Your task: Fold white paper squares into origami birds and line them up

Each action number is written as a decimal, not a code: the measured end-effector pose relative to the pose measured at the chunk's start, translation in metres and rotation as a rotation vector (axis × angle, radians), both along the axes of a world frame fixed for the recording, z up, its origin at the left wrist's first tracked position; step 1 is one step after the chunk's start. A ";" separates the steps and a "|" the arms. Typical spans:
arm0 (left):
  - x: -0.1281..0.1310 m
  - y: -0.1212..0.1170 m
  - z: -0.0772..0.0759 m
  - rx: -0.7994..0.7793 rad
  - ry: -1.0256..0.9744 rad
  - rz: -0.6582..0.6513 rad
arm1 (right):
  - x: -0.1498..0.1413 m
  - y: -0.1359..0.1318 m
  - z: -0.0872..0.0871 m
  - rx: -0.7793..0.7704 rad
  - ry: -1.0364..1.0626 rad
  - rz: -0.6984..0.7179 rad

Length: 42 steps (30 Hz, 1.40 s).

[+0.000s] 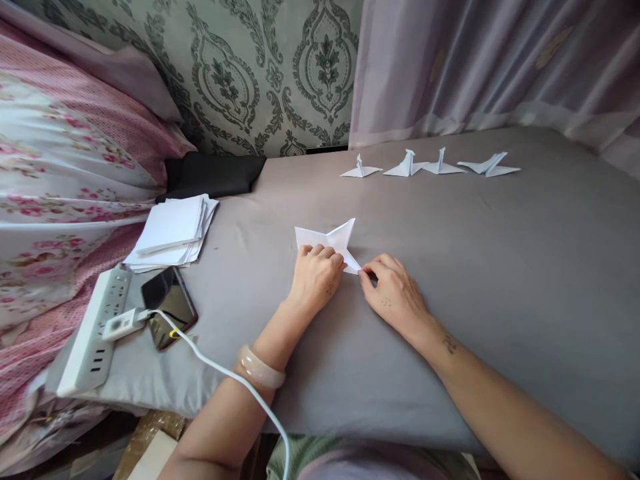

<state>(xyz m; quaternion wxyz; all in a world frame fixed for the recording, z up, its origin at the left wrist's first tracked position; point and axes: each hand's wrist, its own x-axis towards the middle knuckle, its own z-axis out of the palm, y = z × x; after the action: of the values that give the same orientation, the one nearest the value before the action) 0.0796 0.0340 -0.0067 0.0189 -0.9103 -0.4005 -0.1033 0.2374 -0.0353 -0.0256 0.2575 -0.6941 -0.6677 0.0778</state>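
Note:
A partly folded white paper [330,238] with pointed flaps lies on the grey sheet [500,267] in front of me. My left hand [316,275] presses down on its near left part with curled fingers. My right hand [393,292] pinches the paper's near right tip between thumb and forefinger. A pale bangle [260,367] sits on my left wrist.
Several finished folded paper birds [430,165] stand in a row at the back near the curtain. A stack of white paper squares [173,230] lies at the left, with a phone [169,305], a power strip [95,330] and a white cable [230,377]. A black cloth [213,175] lies behind them.

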 end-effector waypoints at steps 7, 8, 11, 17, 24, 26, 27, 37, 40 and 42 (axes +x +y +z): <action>-0.002 0.000 0.001 0.043 -0.062 -0.007 | 0.001 0.002 -0.003 0.020 0.037 0.032; -0.005 -0.001 0.001 0.051 -0.088 -0.007 | 0.001 0.002 -0.003 0.027 0.055 0.059; -0.017 -0.002 -0.002 0.053 -0.178 -0.011 | 0.000 0.003 -0.004 0.060 0.094 0.160; -0.041 0.002 -0.004 -0.032 -0.336 0.042 | -0.004 -0.002 -0.002 0.043 -0.003 0.236; -0.032 0.008 0.001 -0.165 -0.448 0.080 | -0.010 -0.009 0.003 0.020 -0.205 0.294; -0.028 0.008 0.001 -0.178 -0.446 0.074 | -0.010 -0.010 0.004 0.016 -0.197 0.314; -0.026 0.008 0.002 -0.185 -0.441 0.071 | -0.010 -0.010 0.005 0.012 -0.194 0.320; -0.018 0.009 -0.004 -0.115 -0.344 0.027 | -0.016 -0.005 0.008 -0.017 -0.264 0.279; -0.018 0.008 -0.008 -0.069 -0.331 0.004 | -0.019 -0.003 0.010 -0.038 -0.294 0.258; -0.020 0.008 -0.010 -0.054 -0.319 -0.003 | -0.019 -0.004 0.011 -0.034 -0.308 0.261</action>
<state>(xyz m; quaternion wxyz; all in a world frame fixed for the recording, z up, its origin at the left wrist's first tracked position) 0.0601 0.0421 -0.0167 -0.0696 -0.8830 -0.3997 -0.2359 0.2186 -0.0396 -0.0145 0.1282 -0.6095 -0.7822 0.0145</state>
